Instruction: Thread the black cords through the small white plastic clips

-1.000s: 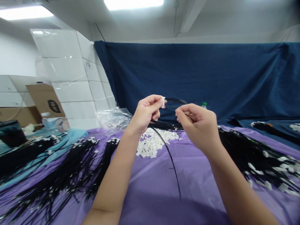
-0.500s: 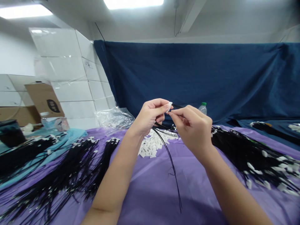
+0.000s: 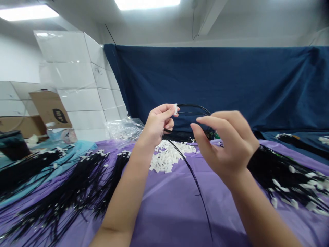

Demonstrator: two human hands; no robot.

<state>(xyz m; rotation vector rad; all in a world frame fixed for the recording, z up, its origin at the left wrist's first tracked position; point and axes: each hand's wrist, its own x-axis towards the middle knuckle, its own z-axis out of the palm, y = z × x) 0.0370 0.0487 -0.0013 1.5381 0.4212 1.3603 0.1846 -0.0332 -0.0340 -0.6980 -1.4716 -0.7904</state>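
Between the thumb and fingertips of my left hand (image 3: 160,121) is a small white plastic connector (image 3: 175,109). Thin black wires (image 3: 196,105) run out of its right side and arch over to the right. More black wires (image 3: 191,168) pass under my left palm and hang down in front of the purple cloth. My right hand (image 3: 228,142) is raised to the right of the connector, thumb and fingers apart, with nothing held. Beneath and between the hands lies a heap of loose white connectors (image 3: 164,159).
Bundles of black wires with white ends lie left (image 3: 77,181) and right (image 3: 277,171) on the purple cloth (image 3: 164,212). Crumpled clear plastic (image 3: 124,130), a bottle (image 3: 52,132) and a dark cup (image 3: 12,145) stand further back. White boxes (image 3: 77,99) are stacked behind, beside a blue curtain (image 3: 205,79).
My right hand has let go near the connector and moved right, its fingers spreading. My left hand has shifted slightly left with the connector, and the hanging wires have swung right.
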